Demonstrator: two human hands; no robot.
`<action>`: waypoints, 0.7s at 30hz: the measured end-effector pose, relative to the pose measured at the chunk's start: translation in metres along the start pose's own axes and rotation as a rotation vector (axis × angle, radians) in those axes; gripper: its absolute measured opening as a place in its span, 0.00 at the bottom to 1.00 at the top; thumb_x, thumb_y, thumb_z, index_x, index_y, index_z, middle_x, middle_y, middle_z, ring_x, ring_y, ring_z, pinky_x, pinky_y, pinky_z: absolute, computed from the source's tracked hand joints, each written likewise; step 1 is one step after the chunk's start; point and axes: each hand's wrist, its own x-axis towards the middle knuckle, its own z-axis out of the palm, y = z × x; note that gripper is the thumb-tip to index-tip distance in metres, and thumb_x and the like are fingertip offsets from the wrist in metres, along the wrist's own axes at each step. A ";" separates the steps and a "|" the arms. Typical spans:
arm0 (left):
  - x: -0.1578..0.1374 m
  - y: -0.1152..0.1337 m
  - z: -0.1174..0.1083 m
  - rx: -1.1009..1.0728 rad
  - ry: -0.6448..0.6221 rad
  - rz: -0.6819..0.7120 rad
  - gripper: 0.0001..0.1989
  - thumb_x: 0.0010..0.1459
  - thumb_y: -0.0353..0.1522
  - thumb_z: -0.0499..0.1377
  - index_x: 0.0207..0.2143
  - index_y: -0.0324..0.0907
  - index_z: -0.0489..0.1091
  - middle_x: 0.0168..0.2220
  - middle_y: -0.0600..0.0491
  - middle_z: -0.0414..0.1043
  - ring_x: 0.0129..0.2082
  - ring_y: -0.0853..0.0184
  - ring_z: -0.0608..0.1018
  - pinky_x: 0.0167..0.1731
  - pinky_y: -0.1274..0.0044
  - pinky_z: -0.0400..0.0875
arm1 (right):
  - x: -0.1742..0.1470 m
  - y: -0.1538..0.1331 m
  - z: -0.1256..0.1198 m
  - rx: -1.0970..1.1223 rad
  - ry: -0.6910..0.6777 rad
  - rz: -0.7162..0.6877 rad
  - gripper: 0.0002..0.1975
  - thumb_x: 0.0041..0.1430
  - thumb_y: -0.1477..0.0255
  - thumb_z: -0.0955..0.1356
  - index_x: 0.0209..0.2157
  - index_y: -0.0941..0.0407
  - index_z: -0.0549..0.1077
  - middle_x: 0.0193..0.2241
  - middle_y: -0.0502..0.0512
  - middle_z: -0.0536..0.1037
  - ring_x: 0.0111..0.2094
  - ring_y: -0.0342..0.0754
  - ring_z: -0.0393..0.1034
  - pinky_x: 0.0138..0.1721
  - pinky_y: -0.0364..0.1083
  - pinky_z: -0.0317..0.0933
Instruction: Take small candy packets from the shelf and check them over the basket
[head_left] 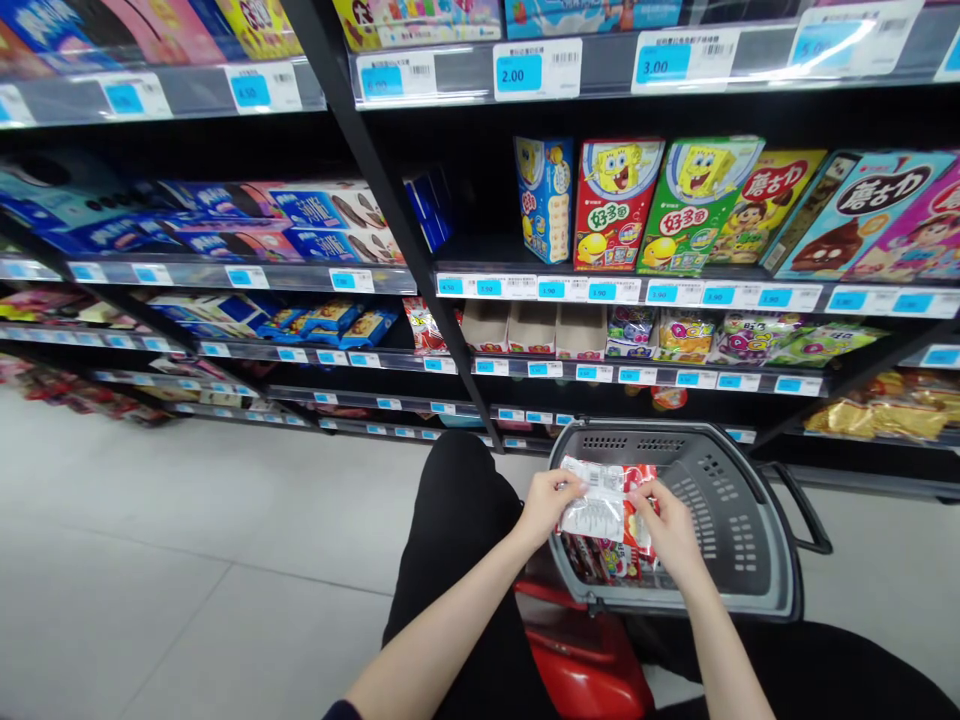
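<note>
My left hand (551, 505) pinches the left edge of a red and white candy packet (600, 510). On the packet's right side, the fingers of my right hand (665, 520) are closed on it as well. Its printed white back faces up, and it is stretched flat between both hands over the left part of a grey shopping basket (739, 480). Below it in the basket lie several colourful candy packets (611, 560), partly covered by the held one.
Black store shelves (390, 200) with price tags stand ahead. Boxed snacks (619, 205) fill the middle shelf, with open cardboard trays (532, 328) and bagged candy (686, 335) below. A red plastic object (589, 670) is under the basket, between my legs. Grey floor tiles (187, 540) lie to the left.
</note>
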 end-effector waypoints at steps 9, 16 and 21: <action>0.000 -0.004 -0.001 -0.539 -0.173 -0.215 0.11 0.37 0.29 0.64 0.27 0.37 0.67 0.21 0.55 0.68 0.19 0.73 0.70 0.22 0.82 0.62 | 0.000 0.001 0.001 0.655 -0.120 0.218 0.10 0.45 0.63 0.69 0.27 0.53 0.67 0.26 0.51 0.75 0.25 0.48 0.69 0.26 0.45 0.61; -0.001 0.004 -0.010 -0.791 -0.388 -0.390 0.18 0.42 0.23 0.55 0.39 0.31 0.69 0.34 0.45 0.72 0.26 0.71 0.74 0.26 0.82 0.66 | -0.005 0.008 -0.013 1.035 -0.260 0.294 0.07 0.46 0.69 0.66 0.29 0.52 0.74 0.30 0.53 0.78 0.30 0.50 0.72 0.29 0.48 0.65; -0.006 0.011 -0.013 -0.779 -0.561 -0.335 0.29 0.40 0.19 0.54 0.49 0.35 0.62 0.43 0.46 0.70 0.41 0.65 0.74 0.35 0.81 0.68 | -0.004 0.008 -0.018 1.049 -0.189 0.205 0.17 0.41 0.70 0.68 0.38 0.54 0.74 0.39 0.57 0.77 0.37 0.53 0.71 0.39 0.52 0.65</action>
